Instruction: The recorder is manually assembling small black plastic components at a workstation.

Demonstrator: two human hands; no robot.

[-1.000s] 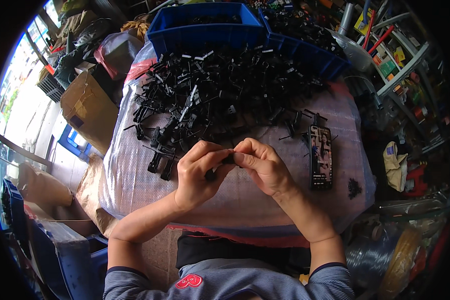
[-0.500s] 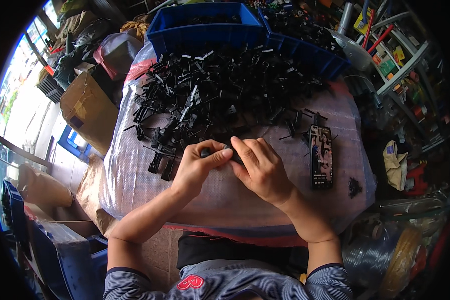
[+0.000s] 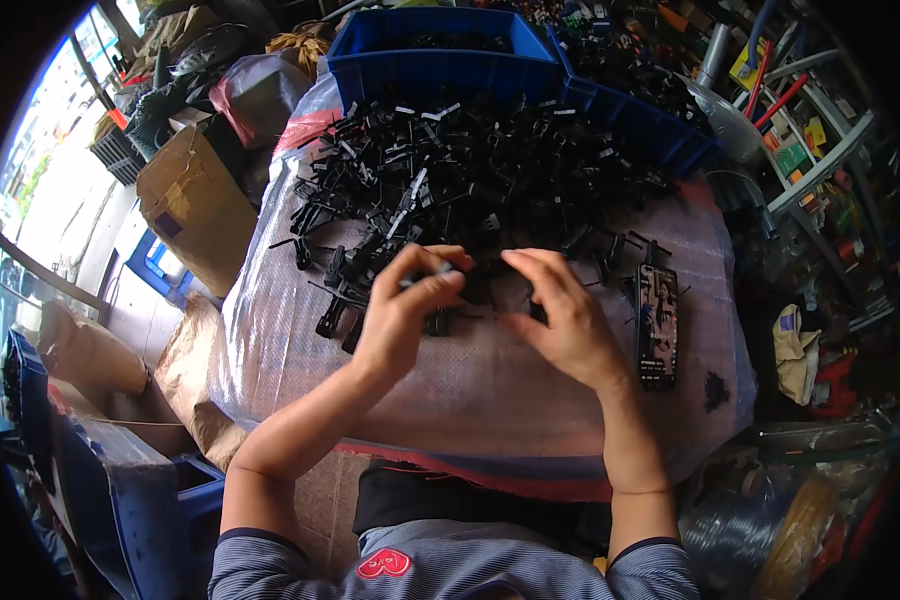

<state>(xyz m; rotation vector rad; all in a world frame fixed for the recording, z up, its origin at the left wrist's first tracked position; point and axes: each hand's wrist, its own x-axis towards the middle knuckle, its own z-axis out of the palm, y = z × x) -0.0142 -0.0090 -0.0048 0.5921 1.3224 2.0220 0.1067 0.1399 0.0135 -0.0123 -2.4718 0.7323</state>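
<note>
Above the middle of the bench (image 3: 490,400), a small black piece (image 3: 444,268) is being pinched between thumb and fingers of the left hand (image 3: 398,310), most of it being hidden by the grip! Just across from it, thumb and fingertips of the right hand (image 3: 578,325) are being held apart; a dark shape (image 3: 538,312) is being glimpsed between them, and whether it is being gripped or merely seen behind cannot be told. Beyond the hands, much of the bench is being covered by a big pile of black parts (image 3: 510,160), backed at the far edge by a blue bin (image 3: 440,76), while the far right corner is being filled by a second blue bin (image 3: 635,122). Towards the right edge a phone (image 3: 657,325) is being displayed, screen lit, and nearer the near right corner a little heap of dark bits (image 3: 716,392) is being passed over. For clean handling, the piece is probably best being gripped lightly by one end, its other end being left uncovered, with both hands being worked over the pale near half, where dropped bits are being spotted more easily
</note>
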